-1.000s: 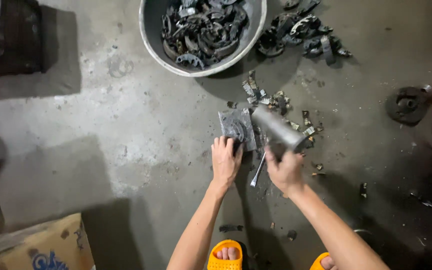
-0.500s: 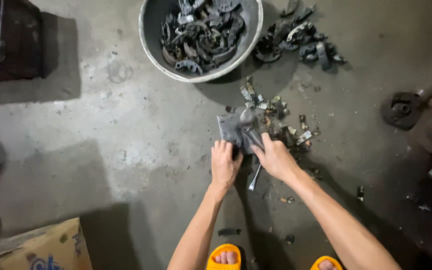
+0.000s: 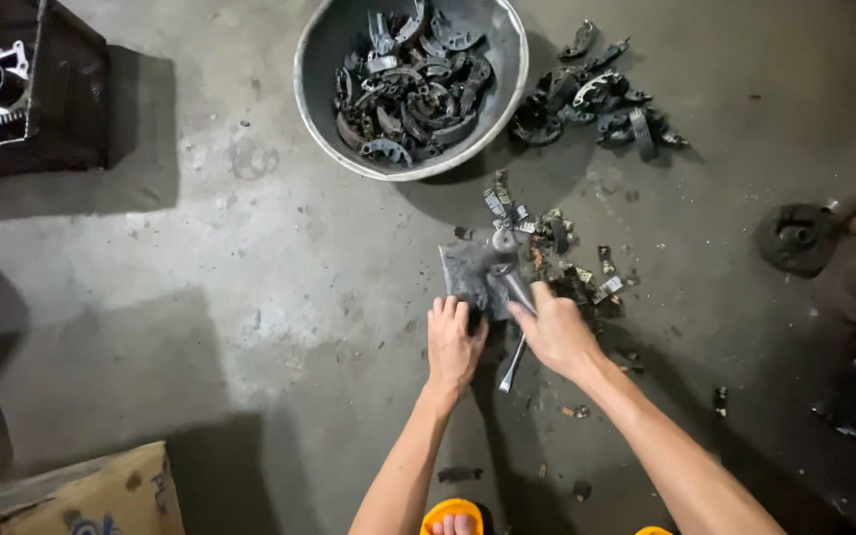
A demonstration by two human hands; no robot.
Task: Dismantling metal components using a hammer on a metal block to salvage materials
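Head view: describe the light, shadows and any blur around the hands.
Head view: light falls from above onto the concrete floor, brightest left of the hands; dark shadows lie beside the metal basin and beneath the arms. The hammer in the right hand is smeared by motion; the left hand and the flat metal piece look sharper. Corners fall dim.

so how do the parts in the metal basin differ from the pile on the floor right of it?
The parts in the basin are heaped deep inside the round metal basin; the floor pile lies loose on bare concrete. The basin heap is larger and denser; the floor pile is smaller and scattered. Both are dark, curved, grimy metal pieces of what looks like the same kind.
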